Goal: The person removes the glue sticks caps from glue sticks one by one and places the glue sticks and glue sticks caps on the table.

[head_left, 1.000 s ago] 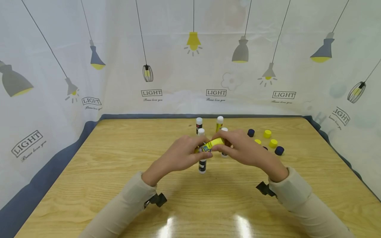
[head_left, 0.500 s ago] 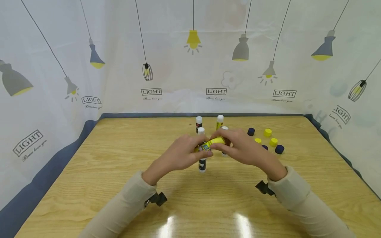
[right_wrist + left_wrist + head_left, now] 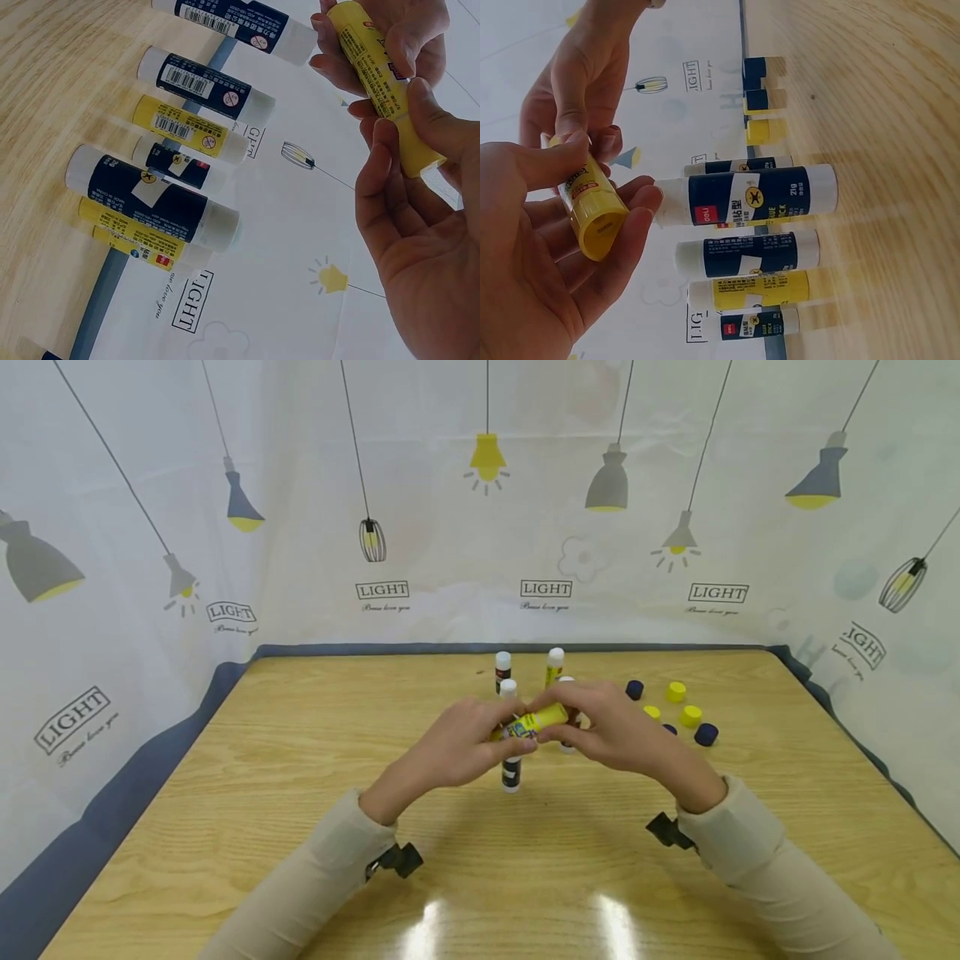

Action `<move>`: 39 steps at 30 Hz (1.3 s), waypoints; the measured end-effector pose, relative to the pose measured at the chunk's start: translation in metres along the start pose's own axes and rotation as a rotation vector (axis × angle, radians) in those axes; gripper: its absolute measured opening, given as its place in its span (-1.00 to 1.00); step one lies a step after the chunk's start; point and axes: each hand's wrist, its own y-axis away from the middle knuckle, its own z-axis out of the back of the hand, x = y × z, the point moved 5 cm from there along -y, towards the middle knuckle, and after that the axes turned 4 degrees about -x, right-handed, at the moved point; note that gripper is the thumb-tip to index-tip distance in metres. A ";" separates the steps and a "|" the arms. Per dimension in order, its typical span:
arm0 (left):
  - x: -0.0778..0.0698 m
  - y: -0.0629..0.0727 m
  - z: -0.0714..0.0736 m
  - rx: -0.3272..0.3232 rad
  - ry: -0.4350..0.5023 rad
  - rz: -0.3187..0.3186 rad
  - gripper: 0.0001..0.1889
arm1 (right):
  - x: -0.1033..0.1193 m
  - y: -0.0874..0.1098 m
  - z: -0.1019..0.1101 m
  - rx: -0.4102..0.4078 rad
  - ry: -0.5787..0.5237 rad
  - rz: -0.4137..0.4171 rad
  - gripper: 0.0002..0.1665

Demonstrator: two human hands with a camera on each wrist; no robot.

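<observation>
Both hands hold a yellow glue stick (image 3: 542, 722) level above the table, in front of the upright sticks. My left hand (image 3: 465, 745) grips its left part between thumb and fingers. At the other end, my right hand (image 3: 611, 727) pinches the yellow cap end, thumb on the near side. In the right wrist view the glue stick (image 3: 375, 75) shows its printed label, with the plain yellow end (image 3: 417, 150) between my right thumb and fingers. Behind and below stand dark blue glue sticks (image 3: 761, 196) and yellow ones (image 3: 757, 289), upright with white tops; the hands partly hide them.
Right of the standing sticks lie loose yellow caps (image 3: 677, 692) and dark blue caps (image 3: 706, 735) on the wooden table (image 3: 337, 718). A white cloth (image 3: 450, 543) printed with lamps hangs behind the table's far edge.
My right thumb and fingers have shifted slightly on the yellow end. The glue stick and my left hand stay in nearly the same place.
</observation>
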 end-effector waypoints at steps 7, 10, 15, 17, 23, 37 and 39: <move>0.001 0.000 -0.001 0.018 0.007 0.005 -0.73 | -0.001 0.001 -0.001 -0.011 0.008 0.024 -0.64; 0.001 0.001 0.000 0.014 0.009 0.008 -0.74 | 0.000 0.000 0.000 -0.015 0.002 0.036 -0.63; 0.001 0.001 0.000 0.017 0.020 0.012 -0.73 | 0.000 0.000 0.001 -0.018 -0.007 0.048 -0.62; 0.002 0.001 -0.001 0.021 0.022 0.014 -0.72 | 0.000 0.000 0.000 -0.020 -0.009 0.050 -0.61; 0.003 0.001 -0.002 0.026 0.031 0.023 -0.71 | -0.001 0.001 0.000 -0.023 0.001 0.055 -0.61; 0.006 0.000 -0.004 0.042 0.068 0.046 -0.80 | -0.003 0.001 0.000 -0.023 -0.006 0.047 -0.61; 0.005 0.000 -0.003 0.044 0.068 0.047 -0.80 | -0.004 0.001 0.000 -0.023 -0.009 0.041 -0.61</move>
